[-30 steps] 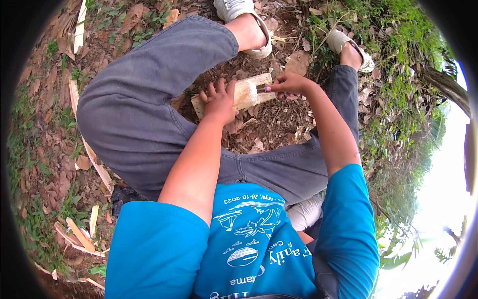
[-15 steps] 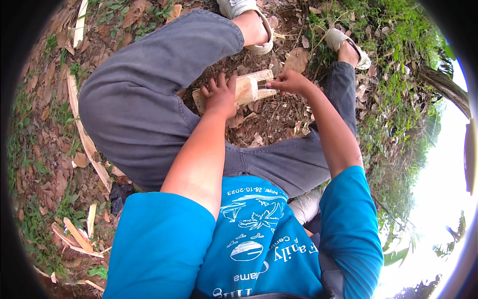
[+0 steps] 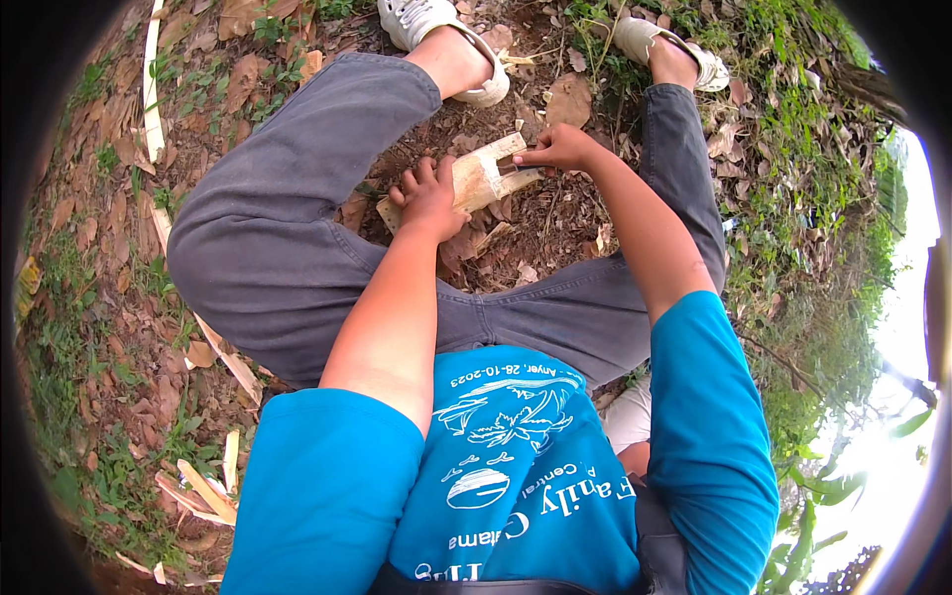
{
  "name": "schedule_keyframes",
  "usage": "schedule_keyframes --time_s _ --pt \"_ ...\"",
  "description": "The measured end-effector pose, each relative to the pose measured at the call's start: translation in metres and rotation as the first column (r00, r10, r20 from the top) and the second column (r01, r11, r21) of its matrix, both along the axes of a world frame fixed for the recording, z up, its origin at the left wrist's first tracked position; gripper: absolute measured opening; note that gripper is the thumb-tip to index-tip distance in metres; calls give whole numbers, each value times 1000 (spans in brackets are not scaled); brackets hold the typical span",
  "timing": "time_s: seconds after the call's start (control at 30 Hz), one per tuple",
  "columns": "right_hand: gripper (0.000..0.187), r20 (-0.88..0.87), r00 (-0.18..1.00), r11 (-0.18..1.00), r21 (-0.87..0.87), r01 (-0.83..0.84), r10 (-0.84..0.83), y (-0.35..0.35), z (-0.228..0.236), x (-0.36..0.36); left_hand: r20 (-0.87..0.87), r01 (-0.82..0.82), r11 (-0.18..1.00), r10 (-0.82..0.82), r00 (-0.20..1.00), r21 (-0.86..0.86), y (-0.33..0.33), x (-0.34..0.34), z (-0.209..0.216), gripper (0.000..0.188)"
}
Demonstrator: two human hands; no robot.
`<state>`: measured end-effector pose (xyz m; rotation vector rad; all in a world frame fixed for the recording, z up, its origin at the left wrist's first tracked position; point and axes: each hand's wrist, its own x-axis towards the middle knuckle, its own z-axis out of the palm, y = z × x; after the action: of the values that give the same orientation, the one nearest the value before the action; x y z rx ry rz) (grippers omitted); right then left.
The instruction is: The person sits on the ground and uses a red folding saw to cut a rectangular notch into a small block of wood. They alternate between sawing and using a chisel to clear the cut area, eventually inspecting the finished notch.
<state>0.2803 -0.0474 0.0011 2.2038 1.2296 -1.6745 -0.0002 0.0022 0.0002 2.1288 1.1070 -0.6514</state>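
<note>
I sit on the ground with my knees apart, looking down between my legs. My left hand (image 3: 429, 196) grips a pale, flat piece of split wood (image 3: 478, 177) that rests on the dirt. My right hand (image 3: 560, 150) pinches the wood's far right end, where a thin strip juts out; whether a small tool is in its fingers is hidden. Both forearms reach forward over my blue shirt and grey trousers.
Dry leaves, dirt and grass cover the ground. Long pale wood strips (image 3: 151, 89) lie at the left, with short offcuts (image 3: 203, 491) at lower left. My feet in light shoes (image 3: 436, 25) are planted ahead. A green bank (image 3: 823, 198) rises on the right.
Both hands and the wood piece stay together; they shifted only slightly as the view tilted. The right hand's fingers moved a little along the wood's right end.
</note>
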Motion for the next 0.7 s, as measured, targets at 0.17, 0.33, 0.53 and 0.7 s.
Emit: schedule_keyframes --time_s 0.17,0.33,0.53,0.7 --pt "72 121 992 989 133 -60 44 -8 -6 -3 11 7 1000 -7 1000 9 -2 -3 -1 105" --pt "75 117 988 986 118 -114 101 -16 -3 15 5 17 1000 -17 1000 5 -3 -2 3 105" --pt "56 14 1000 992 -124 20 -19 -40 67 69 19 3 1000 -3 1000 6 -4 -5 0 105" --pt "46 -86 960 959 -118 257 -268 -77 120 0 20 6 1000 -6 1000 31 -3 -5 0 105"
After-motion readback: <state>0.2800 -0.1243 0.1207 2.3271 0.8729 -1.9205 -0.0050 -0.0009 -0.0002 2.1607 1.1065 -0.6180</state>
